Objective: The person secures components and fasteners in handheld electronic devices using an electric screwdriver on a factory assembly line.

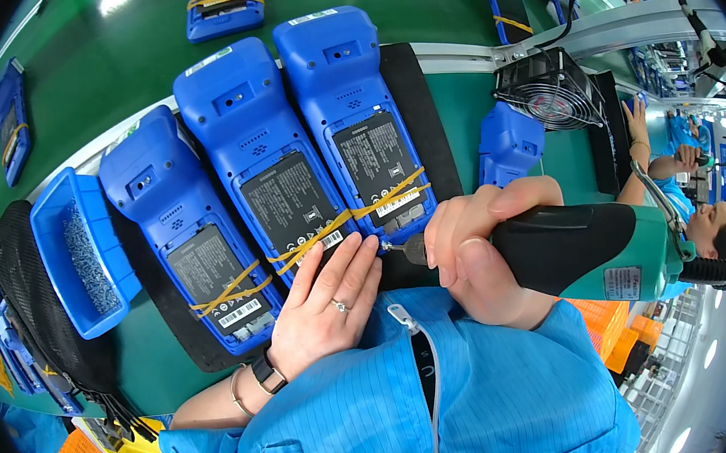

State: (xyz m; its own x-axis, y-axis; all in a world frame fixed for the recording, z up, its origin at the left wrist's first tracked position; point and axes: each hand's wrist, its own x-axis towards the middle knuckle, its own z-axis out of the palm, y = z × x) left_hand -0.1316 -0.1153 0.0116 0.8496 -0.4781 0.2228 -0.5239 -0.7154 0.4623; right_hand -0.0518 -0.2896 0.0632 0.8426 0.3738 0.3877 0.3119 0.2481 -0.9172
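Note:
Three blue handheld terminals lie face down side by side: a left one [141,175], a middle one [228,81] and a right one [326,40]. Each has a black battery [289,201] in its open back and yellow rubber bands [391,195] around its lower end. My left hand [330,296] rests on the lower end of the middle terminal with its fingers stretched out. My right hand [490,257] grips a green and black electric screwdriver [621,243]. Its bit points left, close to my left fingertips; whether it touches a screw is too small to tell.
A blue bin [45,229] of small screws stands at the left beside a black mesh pouch [43,295]. At the right are another blue terminal [509,140] and a fan [547,88]. More banded terminals [225,7] lie beyond the metal rail. A co-worker [708,230] sits at far right.

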